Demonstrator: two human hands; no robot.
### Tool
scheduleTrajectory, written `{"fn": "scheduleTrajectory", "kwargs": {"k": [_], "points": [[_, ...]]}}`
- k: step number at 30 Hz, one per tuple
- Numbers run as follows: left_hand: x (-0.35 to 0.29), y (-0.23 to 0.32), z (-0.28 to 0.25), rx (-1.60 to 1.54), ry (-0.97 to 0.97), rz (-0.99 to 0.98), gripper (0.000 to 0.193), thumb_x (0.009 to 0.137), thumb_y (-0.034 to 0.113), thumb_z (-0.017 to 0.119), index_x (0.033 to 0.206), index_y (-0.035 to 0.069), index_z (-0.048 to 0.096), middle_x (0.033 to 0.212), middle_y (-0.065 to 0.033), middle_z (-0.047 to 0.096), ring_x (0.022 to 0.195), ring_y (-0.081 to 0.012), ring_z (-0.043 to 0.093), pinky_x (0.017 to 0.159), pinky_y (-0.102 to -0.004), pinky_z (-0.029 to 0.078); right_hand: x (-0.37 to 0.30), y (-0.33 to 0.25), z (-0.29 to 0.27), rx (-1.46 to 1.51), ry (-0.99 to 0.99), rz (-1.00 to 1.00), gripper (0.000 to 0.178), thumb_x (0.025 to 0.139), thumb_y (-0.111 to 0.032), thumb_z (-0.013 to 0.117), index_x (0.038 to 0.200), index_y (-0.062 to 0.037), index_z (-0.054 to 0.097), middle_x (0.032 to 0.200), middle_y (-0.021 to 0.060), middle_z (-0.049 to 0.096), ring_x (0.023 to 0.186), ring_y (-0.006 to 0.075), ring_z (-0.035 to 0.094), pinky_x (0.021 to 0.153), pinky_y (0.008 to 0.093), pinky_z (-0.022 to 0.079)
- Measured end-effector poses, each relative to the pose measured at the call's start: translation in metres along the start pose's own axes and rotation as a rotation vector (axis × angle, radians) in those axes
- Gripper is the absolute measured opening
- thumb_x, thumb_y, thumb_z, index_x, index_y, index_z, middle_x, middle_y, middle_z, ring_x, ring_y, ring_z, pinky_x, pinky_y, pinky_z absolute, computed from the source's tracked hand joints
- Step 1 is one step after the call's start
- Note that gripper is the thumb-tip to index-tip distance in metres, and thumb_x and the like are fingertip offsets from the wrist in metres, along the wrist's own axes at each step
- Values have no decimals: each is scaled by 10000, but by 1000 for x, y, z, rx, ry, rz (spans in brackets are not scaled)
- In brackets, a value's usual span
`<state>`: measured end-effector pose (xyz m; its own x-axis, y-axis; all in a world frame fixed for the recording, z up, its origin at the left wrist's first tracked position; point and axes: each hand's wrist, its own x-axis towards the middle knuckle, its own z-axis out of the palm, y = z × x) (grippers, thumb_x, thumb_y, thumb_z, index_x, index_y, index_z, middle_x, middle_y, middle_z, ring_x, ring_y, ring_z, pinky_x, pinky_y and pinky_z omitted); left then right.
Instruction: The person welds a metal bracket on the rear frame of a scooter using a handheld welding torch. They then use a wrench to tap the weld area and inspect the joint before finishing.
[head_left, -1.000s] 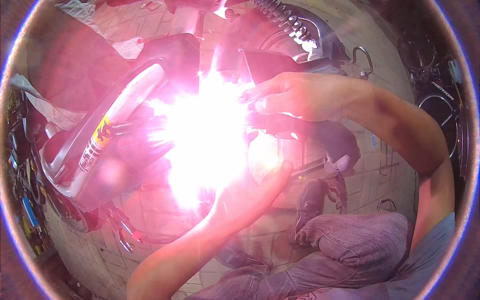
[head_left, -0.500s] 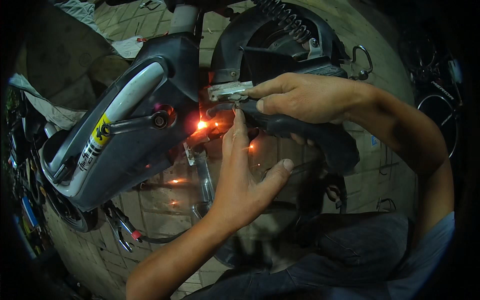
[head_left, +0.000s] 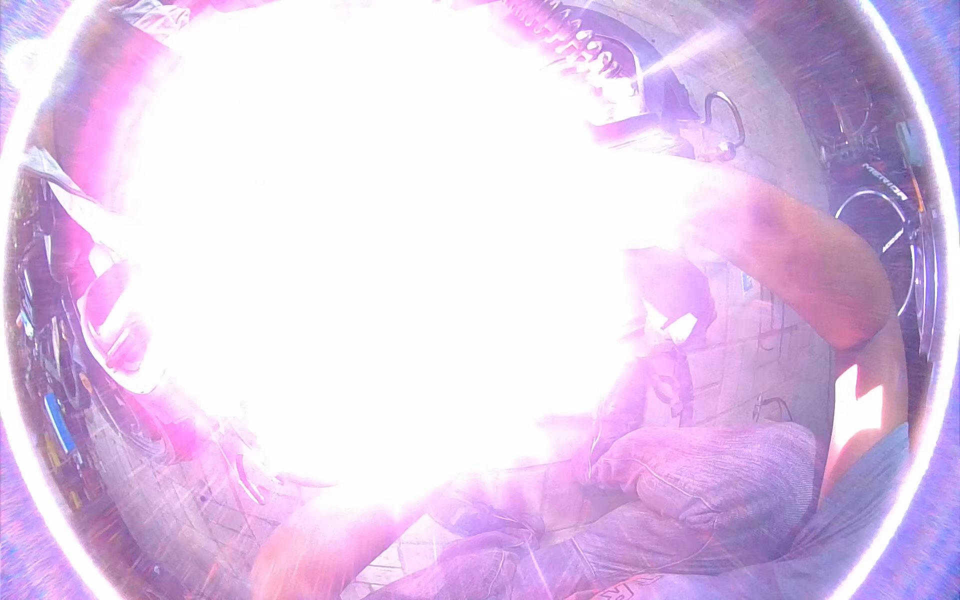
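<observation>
A white-violet glare [head_left: 390, 260] floods the middle of the head view and hides both my hands and the joint between them. My right forearm [head_left: 800, 260] reaches into it from the right. Just below that arm shows the thick dark rear end of a welding gun [head_left: 685, 285], which my right hand gripped in the earlier frame. From the lower edge my left forearm [head_left: 320, 545] runs up into the brightness; its fingers cannot be made out. Of the scooter, a coil spring [head_left: 570, 40] and the left end of the body panel [head_left: 115, 330] stay visible.
A bent metal hook [head_left: 725, 120] juts out beyond the spring. Bicycles [head_left: 880, 230] stand along the right rim. My trouser leg [head_left: 710, 480] lies at the lower right over paving. Cloth [head_left: 70, 190] and assorted gear line the left side.
Small orange sparks and a red-hot spot have given way to a blinding arc. It washes out the scooter's middle and both hands. My forearms have stayed about where they were.
</observation>
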<state>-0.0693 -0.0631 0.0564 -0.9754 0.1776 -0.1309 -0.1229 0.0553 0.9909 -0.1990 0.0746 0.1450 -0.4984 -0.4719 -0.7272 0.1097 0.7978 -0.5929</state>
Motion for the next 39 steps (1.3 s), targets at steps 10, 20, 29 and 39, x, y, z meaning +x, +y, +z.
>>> {"fn": "scheduleTrajectory", "kwargs": {"k": [10, 20, 29, 39], "points": [[-4, 16, 2, -159, -72, -338, 774, 844, 178, 685, 1443, -30, 241, 1476, -206, 309, 1377, -288, 337, 1138, -421, 272, 15, 29, -7, -25, -53, -138, 392, 991, -265, 500, 1297, -31, 572, 1253, 141, 603, 1146, 208, 577, 992, 326, 450], [6, -10, 0, 7, -67, 136, 1011, 843, 253, 723, 1506, -56, 24, 1431, -286, 251, 1364, -379, 325, 1111, -460, 326, 1, 21, 0, 101, 26, -50, 487, 975, -187, 484, 1417, 11, 435, 1253, 150, 598, 1166, 204, 559, 993, 302, 434], [4, -6, 0, 44, -28, 142, 937, 822, 199, 728, 1464, -134, 133, 1393, -276, 312, 1327, -363, 379, 1087, -423, 361, 6, 42, 10, 215, 21, -144, 468, 974, -199, 459, 1389, 18, 465, 933, 64, 544, 858, 130, 507, 735, 275, 417], [2, -6, 0, -11, 24, 88, 892, 814, 187, 725, 1466, -100, 187, 1306, -250, 408, 1265, -332, 445, 1062, -417, 389, 12, 45, 17, 243, 39, -200, 368, 955, -186, 453, 1257, -9, 567, 731, -16, 487, 635, 68, 442, 538, 253, 380]]}}
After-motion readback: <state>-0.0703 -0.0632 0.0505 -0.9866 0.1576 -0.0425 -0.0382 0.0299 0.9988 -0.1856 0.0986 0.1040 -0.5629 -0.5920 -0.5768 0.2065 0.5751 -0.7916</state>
